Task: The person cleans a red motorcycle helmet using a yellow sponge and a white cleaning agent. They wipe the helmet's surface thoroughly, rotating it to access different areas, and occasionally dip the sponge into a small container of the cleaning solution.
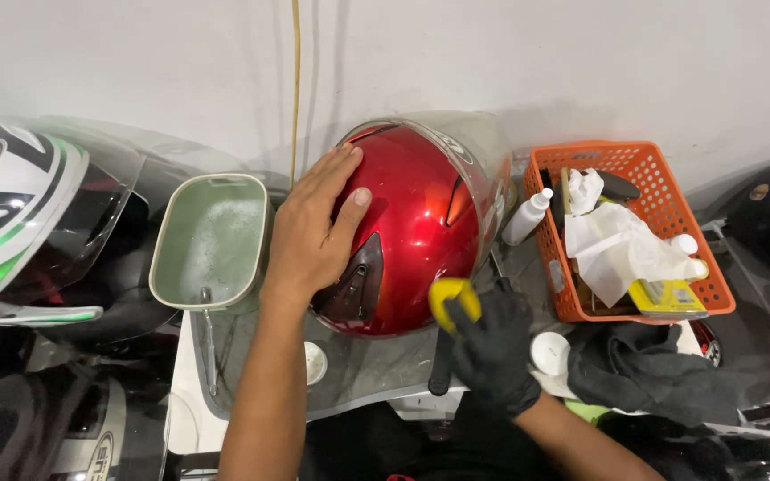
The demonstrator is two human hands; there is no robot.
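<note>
Two hands work on a glossy red motorcycle helmet (412, 232) that sits at the middle of a crowded counter (184, 405), close to the white wall (492, 53) along the counter's back edge. The bare left hand (314, 227) lies flat and spread wide on the helmet's left side, fingers pointing toward the wall, thumb stretched across the red shell. The right hand (492, 343), in a black glove, is closed around a yellow sponge (454, 298) and presses it against the helmet's lower right side, near the counter's front edge. A clear visor (483, 142) stands raised at the back of the helmet. Just left of the helmet sits a pale green rectangular basin (209, 240) holding foamy water, with a thin handled tool (208, 334) leaning at its near rim. Toward the counter's left edge rests a white helmet with green and black markings (11, 214) and a smoky visor. Right of the red helmet stands a small white squeeze bottle (528, 216), touching an orange plastic basket (715, 267) filled with crumpled white tissue (617, 245), a yellow packet (666, 296) and other small items. A dark grey cloth (639, 370) lies in front of the basket, beside a small white cap (550, 352). A thin yellow cord (296, 80) hangs down the wall behind the basin.
</note>
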